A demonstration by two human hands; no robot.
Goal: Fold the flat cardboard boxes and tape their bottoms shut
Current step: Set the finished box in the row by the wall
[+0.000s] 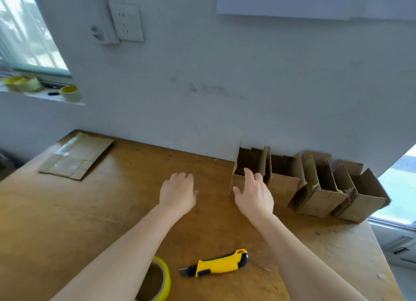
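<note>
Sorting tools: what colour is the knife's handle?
The knife handle is yellow with black parts; head view.

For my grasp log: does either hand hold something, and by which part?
Nothing is held. The left hand is open over the table; the right hand is open at the front wall of the leftmost box.

**Both hands forward, palms down, no grip**

Left hand (177, 193): fingers loosely curled, thumb out toward centre. Right hand (254, 196): fingers extended forward, thumb splayed left. Left forearm (126, 244) and right forearm (292, 244) are bare and angle inward. Hands are near each other, not touching.
</note>
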